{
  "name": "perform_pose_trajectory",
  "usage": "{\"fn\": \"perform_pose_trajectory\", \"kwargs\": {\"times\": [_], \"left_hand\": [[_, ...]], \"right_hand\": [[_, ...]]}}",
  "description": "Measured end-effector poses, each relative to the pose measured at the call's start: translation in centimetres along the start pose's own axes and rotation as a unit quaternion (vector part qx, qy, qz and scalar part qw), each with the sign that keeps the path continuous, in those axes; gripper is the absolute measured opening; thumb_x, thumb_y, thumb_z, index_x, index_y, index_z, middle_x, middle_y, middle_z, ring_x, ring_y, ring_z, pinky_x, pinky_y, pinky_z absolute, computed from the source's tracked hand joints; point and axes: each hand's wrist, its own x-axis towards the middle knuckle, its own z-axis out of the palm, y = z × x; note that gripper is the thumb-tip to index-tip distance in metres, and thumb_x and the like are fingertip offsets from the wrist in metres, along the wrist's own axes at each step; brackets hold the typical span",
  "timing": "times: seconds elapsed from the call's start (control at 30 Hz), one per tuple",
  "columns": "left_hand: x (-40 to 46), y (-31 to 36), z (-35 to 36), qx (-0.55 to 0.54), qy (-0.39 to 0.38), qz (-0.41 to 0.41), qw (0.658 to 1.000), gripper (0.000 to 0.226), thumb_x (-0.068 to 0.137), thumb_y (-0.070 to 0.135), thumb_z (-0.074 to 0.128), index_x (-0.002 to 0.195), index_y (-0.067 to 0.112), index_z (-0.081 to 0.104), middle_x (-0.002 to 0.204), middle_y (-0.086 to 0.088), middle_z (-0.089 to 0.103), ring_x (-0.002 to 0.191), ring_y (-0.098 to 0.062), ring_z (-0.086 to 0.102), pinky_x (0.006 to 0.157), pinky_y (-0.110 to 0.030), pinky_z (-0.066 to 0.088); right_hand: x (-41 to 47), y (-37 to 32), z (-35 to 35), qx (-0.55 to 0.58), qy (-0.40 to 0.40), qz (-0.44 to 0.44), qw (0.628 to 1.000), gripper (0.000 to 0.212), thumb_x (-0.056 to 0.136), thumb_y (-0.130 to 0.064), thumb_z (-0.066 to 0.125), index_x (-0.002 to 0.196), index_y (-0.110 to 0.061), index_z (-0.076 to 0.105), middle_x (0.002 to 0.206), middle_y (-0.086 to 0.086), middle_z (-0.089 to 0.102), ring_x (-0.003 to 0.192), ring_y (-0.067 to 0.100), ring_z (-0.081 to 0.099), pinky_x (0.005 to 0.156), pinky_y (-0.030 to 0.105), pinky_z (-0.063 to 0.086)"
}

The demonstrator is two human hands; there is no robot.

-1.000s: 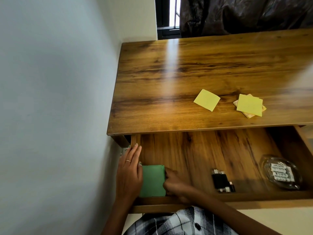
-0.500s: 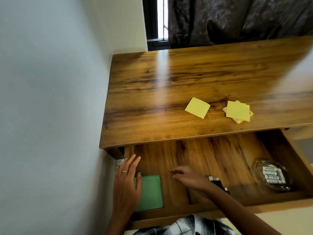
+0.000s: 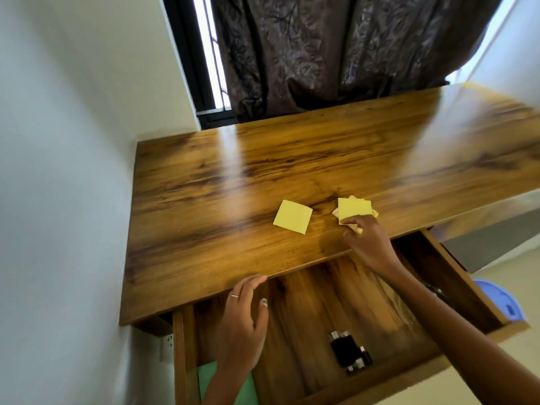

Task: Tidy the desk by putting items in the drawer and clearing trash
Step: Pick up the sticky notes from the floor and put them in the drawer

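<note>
The right hand pinches a small stack of yellow sticky notes on the desk. The left hand hovers spread over the open drawer.

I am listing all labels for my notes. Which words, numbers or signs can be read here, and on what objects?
None can be read.
Yellow sticky notes and: blank.
Green pad: no print visible.
Black items in the drawer: too small and blurred.
</note>
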Motion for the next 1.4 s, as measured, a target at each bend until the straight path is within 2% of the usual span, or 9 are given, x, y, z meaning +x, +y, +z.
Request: {"fn": "perform_pose_trajectory", "kwargs": {"times": [0.17, 0.3, 0.5, 0.63, 0.83, 0.93, 1.07, 1.23, 1.4], "left_hand": [[2.6, -0.4, 1.2, 0.103, -0.03, 0.025, 0.994, 0.047, 0.093, 0.026, 0.053, 0.139, 0.025, 0.042, 0.148, 0.01, 0.036, 0.141, -0.011, 0.025, 0.119, -0.041, 0.02], [3.4, -2.1, 1.8, 0.204, -0.086, 0.04, 0.974, 0.062, 0.097, 0.042, 0.038, 0.147, 0.034, 0.002, 0.156, 0.015, -0.001, 0.144, -0.006, -0.013, 0.115, -0.029, -0.016], [3.3, -3.0, 2.9, 0.225, -0.062, 0.045, 0.971, 0.068, 0.094, 0.044, 0.045, 0.147, 0.034, 0.004, 0.156, 0.014, 0.001, 0.144, -0.008, -0.008, 0.115, -0.032, -0.01], [3.4, -2.9, 3.1, 0.215, -0.066, 0.027, 0.974, 0.067, 0.093, 0.052, 0.039, 0.145, 0.04, -0.002, 0.153, 0.021, -0.009, 0.142, -0.003, -0.016, 0.113, -0.028, -0.017], [4.4, 0.8, 2.4, -0.106, -0.046, -0.103, 0.988, 0.046, 0.09, 0.048, 0.049, 0.133, 0.042, 0.036, 0.146, 0.02, 0.032, 0.14, -0.004, 0.021, 0.116, -0.034, 0.013], [5.1, 4.6, 1.6, -0.4, -0.115, -0.204, 0.886, 0.058, 0.082, 0.05, 0.044, 0.136, 0.032, 0.038, 0.146, 0.007, 0.042, 0.129, -0.007, 0.042, 0.109, -0.028, 0.03], [6.3, 6.4, 0.9, -0.634, -0.124, -0.298, 0.703, 0.059, 0.085, 0.046, 0.047, 0.133, 0.012, 0.05, 0.134, -0.012, 0.056, 0.126, -0.024, 0.052, 0.112, -0.043, 0.033], [7.0, 4.6, 1.1, -0.619, -0.09, -0.354, 0.695, 0.036, 0.102, 0.02, 0.034, 0.131, 0.012, 0.054, 0.129, -0.011, 0.061, 0.118, -0.022, 0.057, 0.083, -0.031, 0.048], [7.5, 2.0, 0.7, -0.71, -0.062, -0.361, 0.601, 0.038, 0.098, 0.008, 0.041, 0.135, 0.009, 0.045, 0.127, -0.013, 0.062, 0.121, -0.029, 0.055, 0.105, -0.041, 0.038]], "right_hand": [[4.1, 1.6, 0.5, -0.173, -0.043, 0.018, 0.984, 0.06, 0.088, -0.034, 0.059, 0.139, -0.014, 0.036, 0.149, 0.01, 0.027, 0.136, 0.033, 0.023, 0.108, 0.048, 0.026], [4.9, 1.9, 1.4, -0.245, -0.026, 0.0, 0.969, 0.057, 0.092, -0.045, 0.048, 0.135, -0.009, 0.037, 0.145, 0.011, 0.036, 0.135, 0.03, 0.029, 0.108, 0.046, 0.028], [5.2, 2.6, 0.5, -0.263, -0.012, -0.053, 0.963, 0.027, 0.097, -0.02, 0.039, 0.112, -0.005, 0.056, 0.116, 0.013, 0.06, 0.104, 0.027, 0.059, 0.073, 0.034, 0.048], [5.3, 2.6, -0.6, -0.155, 0.043, -0.007, 0.987, 0.029, 0.098, -0.02, 0.04, 0.091, -0.001, 0.061, 0.09, 0.018, 0.068, 0.068, 0.027, 0.059, 0.052, 0.029, 0.035], [1.2, -0.7, -0.7, -0.034, 0.179, -0.078, 0.98, 0.031, 0.098, -0.018, 0.044, 0.119, -0.003, 0.059, 0.101, 0.018, 0.069, 0.066, 0.019, 0.061, 0.044, 0.018, 0.039], [-3.0, -3.9, 1.2, -0.041, 0.154, -0.208, 0.965, 0.03, 0.094, -0.021, 0.048, 0.116, -0.007, 0.063, 0.113, 0.012, 0.068, 0.094, 0.024, 0.069, 0.066, 0.036, 0.06], [-7.3, -5.3, 4.3, -0.112, 0.09, -0.407, 0.902, 0.028, 0.089, -0.024, 0.05, 0.103, -0.013, 0.071, 0.103, 0.002, 0.073, 0.103, 0.013, 0.066, 0.089, 0.031, 0.054], [-7.8, -4.9, 5.4, -0.118, -0.015, -0.422, 0.899, 0.036, 0.091, -0.039, 0.044, 0.101, -0.019, 0.072, 0.106, -0.004, 0.072, 0.102, 0.009, 0.066, 0.083, 0.026, 0.054], [-3.4, -2.6, 2.9, -0.1, 0.052, -0.264, 0.958, 0.032, 0.095, -0.038, 0.042, 0.104, -0.022, 0.068, 0.112, -0.004, 0.068, 0.108, 0.011, 0.059, 0.09, 0.03, 0.045]]}}
